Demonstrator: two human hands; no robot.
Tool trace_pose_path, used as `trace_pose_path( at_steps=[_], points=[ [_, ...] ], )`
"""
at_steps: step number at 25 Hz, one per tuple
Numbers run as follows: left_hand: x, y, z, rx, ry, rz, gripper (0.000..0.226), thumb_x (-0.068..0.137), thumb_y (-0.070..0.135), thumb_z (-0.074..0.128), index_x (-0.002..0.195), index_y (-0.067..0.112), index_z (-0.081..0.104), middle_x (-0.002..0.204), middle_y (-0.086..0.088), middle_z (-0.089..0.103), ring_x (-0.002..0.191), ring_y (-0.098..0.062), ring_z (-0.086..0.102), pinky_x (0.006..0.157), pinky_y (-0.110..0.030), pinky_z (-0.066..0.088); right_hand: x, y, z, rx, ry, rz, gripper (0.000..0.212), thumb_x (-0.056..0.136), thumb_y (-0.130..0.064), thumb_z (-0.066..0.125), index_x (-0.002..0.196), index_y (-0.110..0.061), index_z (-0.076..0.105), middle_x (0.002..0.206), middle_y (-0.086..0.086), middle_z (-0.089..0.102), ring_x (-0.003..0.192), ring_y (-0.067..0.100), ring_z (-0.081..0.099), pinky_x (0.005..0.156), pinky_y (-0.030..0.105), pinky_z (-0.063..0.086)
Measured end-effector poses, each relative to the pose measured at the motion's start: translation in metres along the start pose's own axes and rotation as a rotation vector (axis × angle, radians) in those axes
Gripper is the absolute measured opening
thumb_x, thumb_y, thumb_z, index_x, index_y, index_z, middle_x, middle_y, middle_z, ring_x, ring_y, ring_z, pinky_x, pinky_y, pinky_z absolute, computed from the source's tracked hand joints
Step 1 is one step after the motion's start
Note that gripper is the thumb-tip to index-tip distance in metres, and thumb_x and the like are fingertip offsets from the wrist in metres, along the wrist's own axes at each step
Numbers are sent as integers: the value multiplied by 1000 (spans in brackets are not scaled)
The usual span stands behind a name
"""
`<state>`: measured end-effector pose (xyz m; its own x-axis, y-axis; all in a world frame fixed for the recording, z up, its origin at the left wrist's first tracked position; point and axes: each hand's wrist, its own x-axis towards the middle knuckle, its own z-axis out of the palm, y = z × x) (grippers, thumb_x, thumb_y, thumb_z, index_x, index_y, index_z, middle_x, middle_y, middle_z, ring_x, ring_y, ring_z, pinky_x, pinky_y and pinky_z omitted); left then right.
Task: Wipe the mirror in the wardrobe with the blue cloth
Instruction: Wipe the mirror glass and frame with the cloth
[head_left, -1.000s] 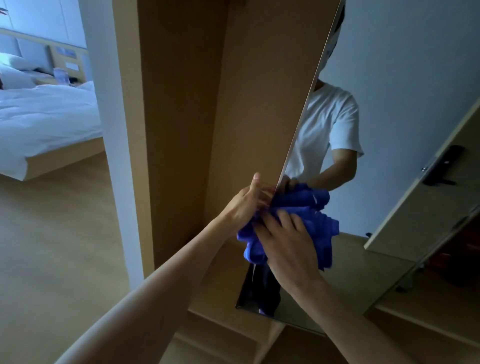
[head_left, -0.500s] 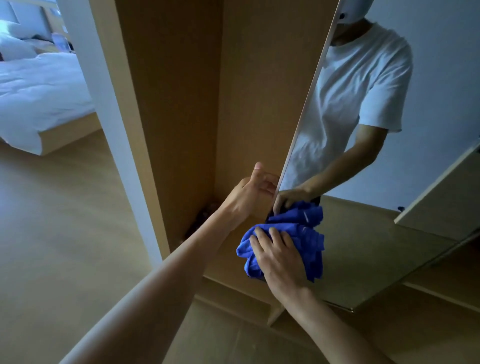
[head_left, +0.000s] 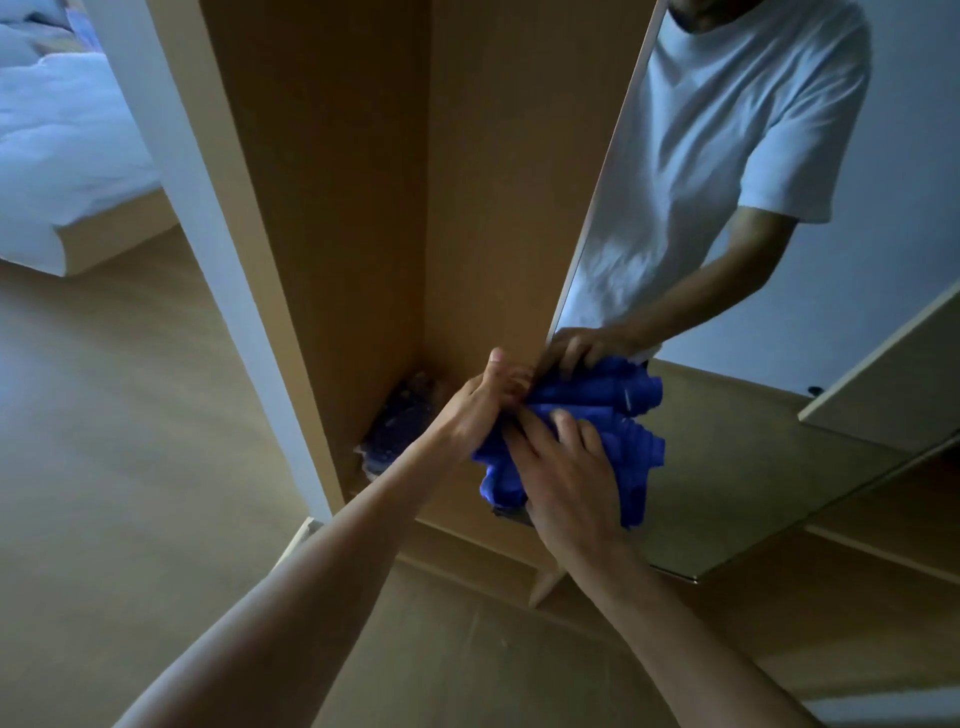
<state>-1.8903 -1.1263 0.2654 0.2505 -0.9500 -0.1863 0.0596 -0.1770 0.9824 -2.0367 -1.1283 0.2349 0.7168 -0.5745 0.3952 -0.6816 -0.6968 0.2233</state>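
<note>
Closing the gap seen half a second earlier, the cloth (head_left: 631, 467) now sits bunched against the left hand (head_left: 485, 402), and the head camera has dipped so that the reflected figure is cut off at the neck.

Head view: the left hand grips the mirror (head_left: 753, 457) by its near left edge, fingers curled round it and thumb pointing up along the wooden back. The right hand (head_left: 563, 470) lies just right of it, fingers nearly straight and slightly spread, pressing the crumpled blue cloth against the lower left part of the glass; it pinches nothing. Folds of cloth spill out to the right of the palm and below it, close above the mirror's bottom edge, and their reflection shows directly above. Beside that reflection, at the edge of the glass, a reflected hand and bare forearm lead up to a white T-shirt (head_left: 727, 135). The mirror's wooden back faces the tan interior of the wardrobe (head_left: 353, 208), which fills the centre. At the far bottom corner of that interior lies a dark bundle (head_left: 400, 431), too blurred to identify. A bed (head_left: 67, 156) with white bedding stands far left on the pale floor (head_left: 114, 467).
</note>
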Motion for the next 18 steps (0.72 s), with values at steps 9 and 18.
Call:
trace_pose_path(
  at_steps=[9,18],
  points=[
    [23,-43,0,82,42,-44,70,103,64,23,84,21,75,97,-16,74,88,-18,68,97,-41,50,-37,-12,74,-33,-164,-69,59,70,-10,78,127,-13,63,132,4,61,111,28,59,94,41,49],
    [20,-73,-1,136,-3,-129,83,91,80,23,106,18,76,110,-2,75,109,-21,67,112,-49,43,-58,-20,89,72,-103,-114,47,79,-10,71,126,-17,64,131,-2,63,106,25,61,90,38,51]
  ],
)
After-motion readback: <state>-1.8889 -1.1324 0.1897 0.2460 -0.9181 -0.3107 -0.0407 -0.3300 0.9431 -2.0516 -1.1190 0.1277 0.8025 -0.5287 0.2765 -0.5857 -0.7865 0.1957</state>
